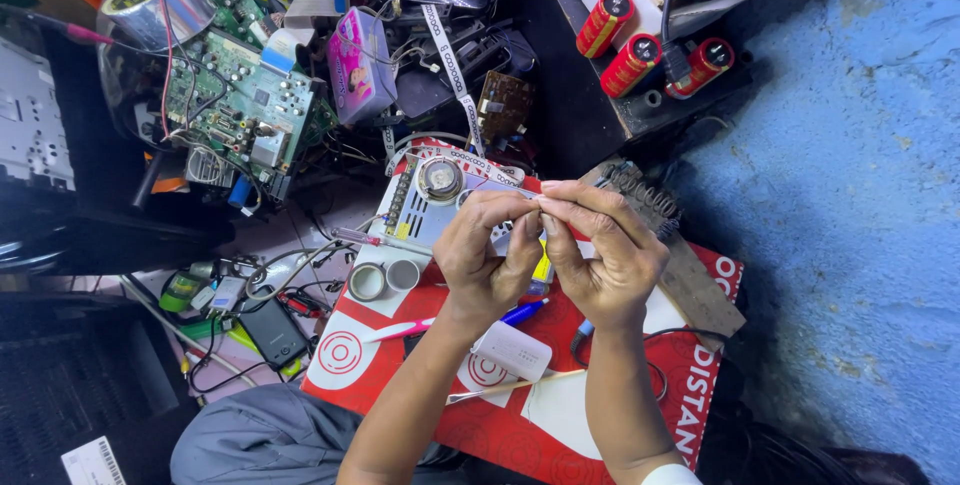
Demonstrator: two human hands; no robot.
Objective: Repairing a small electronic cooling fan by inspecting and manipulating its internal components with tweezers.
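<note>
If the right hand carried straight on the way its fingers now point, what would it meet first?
The right hand points its fingertips toward the left hand, and they already meet at the pinch. Beyond that lies the perforated metal box with the round part, though depth is unclear.

A small, thin part (534, 207), too tiny to be identified, is pinched between the fingertips of both hands. It is held above a perforated metal power-supply box (425, 207), which is laid on a red-and-white printed board (520, 415).
</note>
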